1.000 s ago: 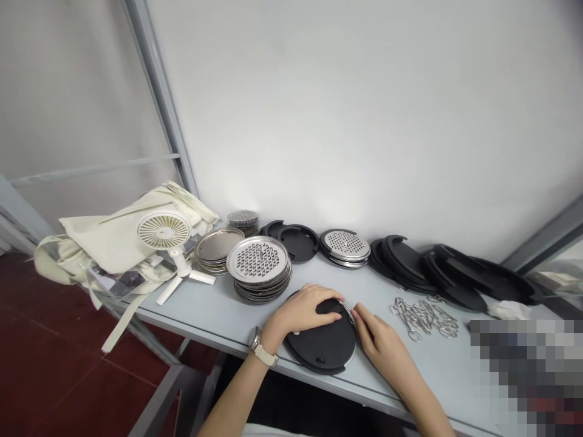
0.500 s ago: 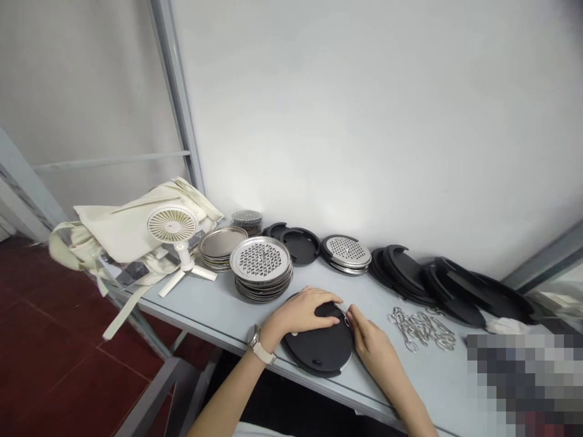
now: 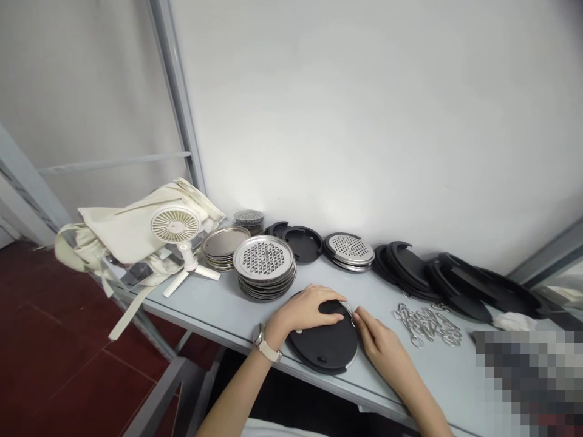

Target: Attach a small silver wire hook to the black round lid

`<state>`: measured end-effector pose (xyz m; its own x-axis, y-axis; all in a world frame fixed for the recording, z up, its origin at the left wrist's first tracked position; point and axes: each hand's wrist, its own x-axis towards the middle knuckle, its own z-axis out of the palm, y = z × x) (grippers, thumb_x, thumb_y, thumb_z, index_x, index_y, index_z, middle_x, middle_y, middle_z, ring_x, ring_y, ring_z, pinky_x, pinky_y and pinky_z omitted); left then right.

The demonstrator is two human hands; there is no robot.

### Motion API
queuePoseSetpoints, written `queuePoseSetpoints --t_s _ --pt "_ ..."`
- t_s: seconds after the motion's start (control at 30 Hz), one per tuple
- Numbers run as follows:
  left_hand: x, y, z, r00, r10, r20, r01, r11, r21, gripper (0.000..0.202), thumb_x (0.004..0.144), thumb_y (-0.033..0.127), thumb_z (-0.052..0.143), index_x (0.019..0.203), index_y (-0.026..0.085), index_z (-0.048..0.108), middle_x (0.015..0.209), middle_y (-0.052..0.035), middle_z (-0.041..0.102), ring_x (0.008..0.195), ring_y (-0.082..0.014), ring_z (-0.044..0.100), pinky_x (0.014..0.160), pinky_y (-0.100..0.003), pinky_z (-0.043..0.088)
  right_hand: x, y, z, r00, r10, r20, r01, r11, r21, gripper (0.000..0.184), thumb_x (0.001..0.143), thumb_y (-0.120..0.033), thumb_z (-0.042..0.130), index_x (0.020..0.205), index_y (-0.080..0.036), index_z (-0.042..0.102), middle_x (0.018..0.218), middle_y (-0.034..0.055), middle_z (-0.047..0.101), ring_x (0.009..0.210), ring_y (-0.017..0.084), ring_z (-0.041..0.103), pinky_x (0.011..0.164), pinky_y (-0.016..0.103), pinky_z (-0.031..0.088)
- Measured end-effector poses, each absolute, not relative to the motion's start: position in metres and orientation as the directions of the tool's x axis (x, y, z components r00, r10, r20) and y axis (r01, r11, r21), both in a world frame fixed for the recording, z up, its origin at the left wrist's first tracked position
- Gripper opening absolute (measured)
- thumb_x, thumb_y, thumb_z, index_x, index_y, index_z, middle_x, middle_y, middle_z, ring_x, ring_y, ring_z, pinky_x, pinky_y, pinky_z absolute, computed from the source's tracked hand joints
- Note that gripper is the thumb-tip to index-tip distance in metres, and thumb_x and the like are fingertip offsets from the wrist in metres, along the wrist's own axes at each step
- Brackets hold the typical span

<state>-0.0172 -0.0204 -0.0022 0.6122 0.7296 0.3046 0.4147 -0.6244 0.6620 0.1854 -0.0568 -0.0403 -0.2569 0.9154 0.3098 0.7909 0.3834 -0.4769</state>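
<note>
A round black plastic holder [image 3: 324, 346] lies on the table in front of me, with a bright metal rim showing along its right edge. My left hand [image 3: 310, 311] is over its upper part, fingers and thumb curved on the holder and holding it in place. The fingertips reach a small metal wire clip [image 3: 349, 312] at the holder's upper right edge. My right hand [image 3: 378, 340] is closed, thumb and forefinger pinching beside that clip; the fingertips partly hide it. Right of my hand lies a loose pile of similar wire clips [image 3: 426, 325].
Stacked metal grater discs [image 3: 264, 261] and plain metal discs [image 3: 225, 241] stand left of the holder. Black holders [image 3: 407, 267] line the wall, one group carrying a perforated disc [image 3: 350, 247]. A white fan [image 3: 175, 226] and cream bag [image 3: 132, 224] occupy the left end.
The view has shifted slightly, so everything sits a little further right. Both hands keep their places at the holder, and the clip at the edge has turned slightly.
</note>
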Motion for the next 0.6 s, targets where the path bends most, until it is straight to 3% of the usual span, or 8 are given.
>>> queuePoseSetpoints --t_s 0.6 --pt "-0.016 -0.018 -0.0031 0.626 0.711 0.321 0.398 -0.645 0.652 0.029 0.082 0.03 0.063 0.109 0.021 0.063 0.11 -0.0029 0.067 0.106 -0.0177 0.058 0.1 -0.03 0.037 0.1861 -0.0603 -0.0366 -0.261 0.915 0.307 0.78 0.388 -0.491 0.027 0.097 -0.035 0.028 0.078 -0.024 0.043 0.065 0.002 0.06 0.06 0.02 0.059 0.055 0.027 0.041"
